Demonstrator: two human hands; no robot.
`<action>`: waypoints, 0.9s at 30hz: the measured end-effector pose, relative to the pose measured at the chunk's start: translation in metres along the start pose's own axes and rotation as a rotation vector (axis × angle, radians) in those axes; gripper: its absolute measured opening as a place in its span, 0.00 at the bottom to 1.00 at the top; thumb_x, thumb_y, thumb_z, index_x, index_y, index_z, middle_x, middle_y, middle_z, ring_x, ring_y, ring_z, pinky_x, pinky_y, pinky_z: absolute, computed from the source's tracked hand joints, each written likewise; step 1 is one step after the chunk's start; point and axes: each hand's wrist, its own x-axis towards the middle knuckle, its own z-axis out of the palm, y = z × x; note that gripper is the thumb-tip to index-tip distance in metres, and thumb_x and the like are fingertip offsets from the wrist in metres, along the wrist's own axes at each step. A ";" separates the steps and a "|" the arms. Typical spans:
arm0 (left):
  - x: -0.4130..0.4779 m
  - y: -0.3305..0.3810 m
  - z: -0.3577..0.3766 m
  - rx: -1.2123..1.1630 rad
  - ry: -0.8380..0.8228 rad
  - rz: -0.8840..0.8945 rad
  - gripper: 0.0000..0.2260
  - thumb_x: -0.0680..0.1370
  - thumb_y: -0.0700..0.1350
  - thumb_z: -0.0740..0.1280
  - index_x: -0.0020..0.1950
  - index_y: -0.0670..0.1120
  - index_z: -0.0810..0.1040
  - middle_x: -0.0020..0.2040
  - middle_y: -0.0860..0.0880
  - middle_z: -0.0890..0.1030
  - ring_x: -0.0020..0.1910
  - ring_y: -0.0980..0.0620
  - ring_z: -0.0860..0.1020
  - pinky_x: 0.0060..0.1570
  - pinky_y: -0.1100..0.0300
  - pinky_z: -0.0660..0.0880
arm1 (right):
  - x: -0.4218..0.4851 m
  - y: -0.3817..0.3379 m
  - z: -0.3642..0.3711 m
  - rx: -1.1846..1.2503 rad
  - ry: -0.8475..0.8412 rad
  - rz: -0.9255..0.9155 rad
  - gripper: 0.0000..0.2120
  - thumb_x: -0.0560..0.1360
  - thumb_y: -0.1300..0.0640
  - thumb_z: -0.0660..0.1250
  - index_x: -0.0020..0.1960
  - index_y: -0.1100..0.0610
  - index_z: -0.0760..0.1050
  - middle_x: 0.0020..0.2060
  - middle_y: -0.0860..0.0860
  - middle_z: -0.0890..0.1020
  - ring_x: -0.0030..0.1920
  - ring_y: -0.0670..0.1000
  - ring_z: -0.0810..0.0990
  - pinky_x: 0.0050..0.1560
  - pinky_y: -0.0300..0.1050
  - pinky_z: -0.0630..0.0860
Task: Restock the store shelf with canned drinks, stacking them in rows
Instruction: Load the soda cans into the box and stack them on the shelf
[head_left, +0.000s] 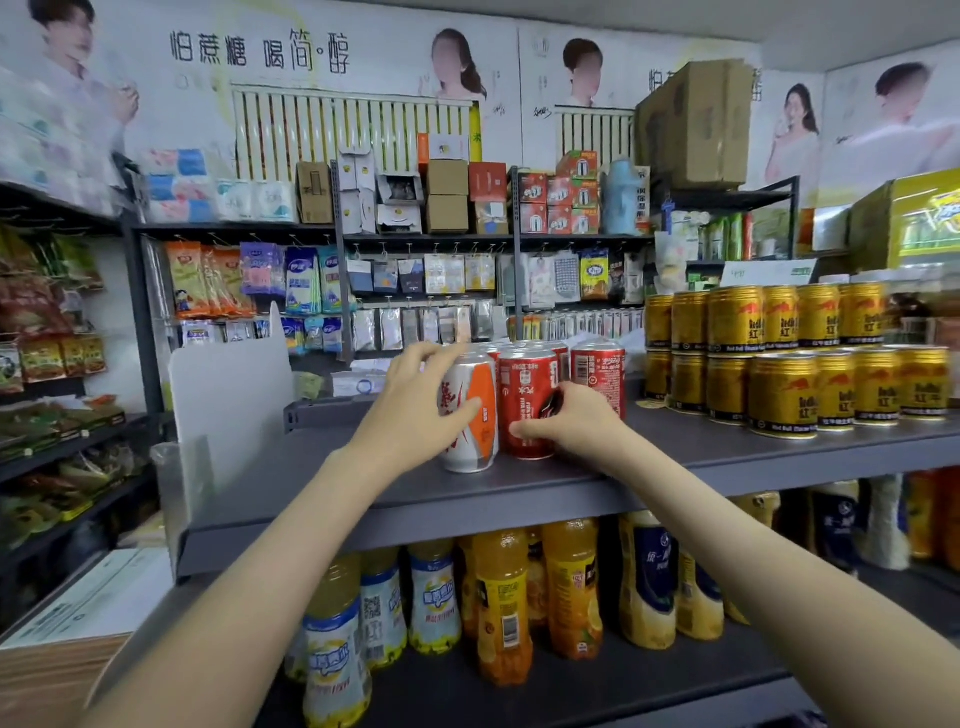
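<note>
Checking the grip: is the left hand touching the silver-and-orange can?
Touching. The head view shows the left hand curled around the silver-and-orange can, gripping its top and side.

We count one white-and-orange can (470, 410). Of the red cans (597, 376) two show fully, one being the front red can (524, 405); behind them at least two more red tops show, and the rest we cannot count. The gold cans (784, 395) stand in two tiers: seven visible below, six above. Lower down we count three pale bottles with blue labels (434, 597) and two orange juice bottles (501, 597) in plain view. There are two hands, the left hand (415, 410) and the right hand (576, 421).
</note>
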 end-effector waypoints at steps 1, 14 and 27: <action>0.000 -0.002 0.003 -0.005 -0.008 0.005 0.28 0.77 0.51 0.66 0.75 0.54 0.60 0.69 0.50 0.62 0.70 0.51 0.60 0.67 0.54 0.62 | 0.006 0.000 0.003 -0.005 -0.014 0.004 0.23 0.64 0.51 0.79 0.54 0.57 0.75 0.48 0.50 0.82 0.49 0.49 0.80 0.48 0.41 0.75; -0.002 -0.012 0.010 -0.055 0.024 0.051 0.29 0.77 0.51 0.67 0.75 0.54 0.58 0.71 0.51 0.60 0.71 0.51 0.60 0.69 0.48 0.65 | 0.027 0.006 0.004 -0.229 0.037 -0.076 0.27 0.72 0.52 0.72 0.65 0.60 0.68 0.58 0.53 0.77 0.58 0.53 0.76 0.55 0.44 0.73; -0.006 -0.009 0.018 -0.072 0.076 0.044 0.32 0.76 0.52 0.67 0.76 0.55 0.55 0.72 0.53 0.58 0.71 0.53 0.59 0.68 0.52 0.65 | 0.042 0.053 -0.043 -0.001 0.216 0.161 0.39 0.66 0.51 0.77 0.68 0.62 0.61 0.63 0.59 0.75 0.61 0.58 0.76 0.59 0.51 0.74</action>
